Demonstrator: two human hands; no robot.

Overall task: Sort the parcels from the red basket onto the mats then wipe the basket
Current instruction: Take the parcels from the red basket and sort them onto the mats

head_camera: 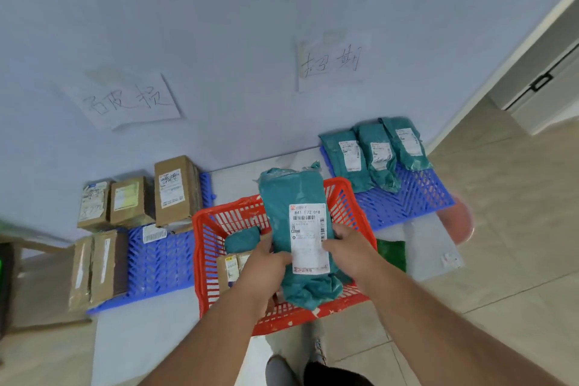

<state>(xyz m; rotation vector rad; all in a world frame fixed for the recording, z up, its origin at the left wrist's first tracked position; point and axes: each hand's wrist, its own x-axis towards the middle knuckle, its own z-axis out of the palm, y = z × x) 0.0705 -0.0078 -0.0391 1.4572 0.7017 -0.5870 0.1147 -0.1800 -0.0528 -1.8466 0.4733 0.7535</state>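
Both my hands are holding a parcel upright above the basket.

My left hand [266, 255] and right hand [349, 243] are gripping a crinkled teal plastic mailer with a white shipping label [297, 229] over the red plastic lattice basket [200, 229], which is holding a smaller teal bag [242, 240] and brown cartons [230, 269]. Cardboard boxes [175, 191] are standing on the left blue grid mat [159, 263]; three teal mailers [372, 155] are lying on the right blue grid mat [407, 200]. Two handwritten paper signs [128, 100] are hanging on the pale wall, above a tiled floor [517, 229].

Even soft light, wide-angle edge bending, perhaps slight blur
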